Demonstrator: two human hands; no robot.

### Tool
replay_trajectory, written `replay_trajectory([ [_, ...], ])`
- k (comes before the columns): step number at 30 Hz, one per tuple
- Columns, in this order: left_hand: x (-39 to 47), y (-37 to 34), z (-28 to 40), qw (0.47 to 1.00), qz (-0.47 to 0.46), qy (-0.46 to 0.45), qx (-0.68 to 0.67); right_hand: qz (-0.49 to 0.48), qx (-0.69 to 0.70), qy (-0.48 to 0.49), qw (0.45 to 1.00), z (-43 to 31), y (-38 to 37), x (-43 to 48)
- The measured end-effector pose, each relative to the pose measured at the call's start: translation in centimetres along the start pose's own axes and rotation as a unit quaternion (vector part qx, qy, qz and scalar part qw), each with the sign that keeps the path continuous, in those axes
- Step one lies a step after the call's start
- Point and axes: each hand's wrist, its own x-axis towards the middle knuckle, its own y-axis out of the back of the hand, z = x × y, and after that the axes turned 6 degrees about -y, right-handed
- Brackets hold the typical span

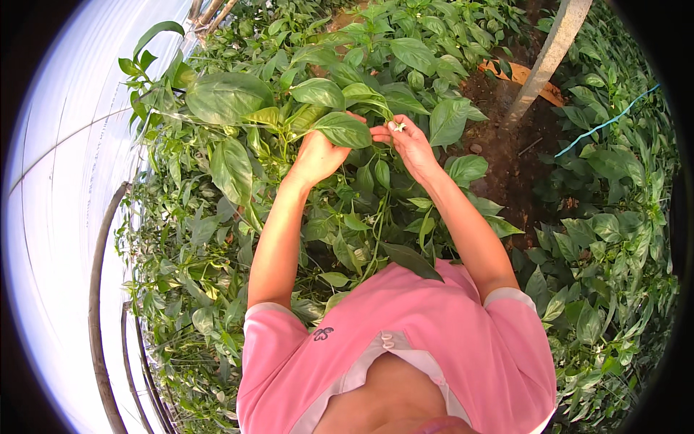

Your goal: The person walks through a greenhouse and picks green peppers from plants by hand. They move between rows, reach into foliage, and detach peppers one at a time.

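My right hand pinches a leafy pepper plant shoot between thumb and fingers, with a small white flower at the fingertips. My left hand is among the leaves just to the left, its fingers partly hidden behind a broad green leaf, so its grip does not show. Large leaves spread to the left of it. Thin green stems hang below the hands, between my forearms.
A concrete post stands in bare soil at the upper right, near an orange-brown piece. Blue twine crosses the plants at right. Curved poles and white plastic sheeting line the left side.
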Motion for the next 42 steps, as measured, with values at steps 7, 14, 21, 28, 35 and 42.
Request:
replay_trajectory([
  [7,0.7,0.7,-2.0,0.979,-0.066,-0.118,0.154,-0.104,-0.12,0.012,0.987,0.9,1.1,-1.1],
  [14,3.1,3.0,-3.8,0.98,-0.095,0.037,-0.171,-0.1,-0.211,0.048,0.971,0.9,0.2,-0.8],
  [21,3.0,4.8,0.5,0.989,-0.113,-0.048,-0.086,0.232,-0.491,0.162,0.824,1.4,-4.2,2.9],
  [28,2.1,1.8,-1.3,0.987,-0.159,0.035,0.006,0.247,-0.576,0.217,0.748,0.8,-4.1,3.6],
  [35,3.9,0.0,-4.7,0.979,-0.184,0.003,-0.089,-0.083,-0.517,0.185,0.832,-5.7,-6.2,-9.8],
  [42,5.0,0.9,-4.7,0.974,-0.208,0.046,-0.071,-0.27,-0.662,0.086,0.694,-3.5,-7.5,-14.1],
])
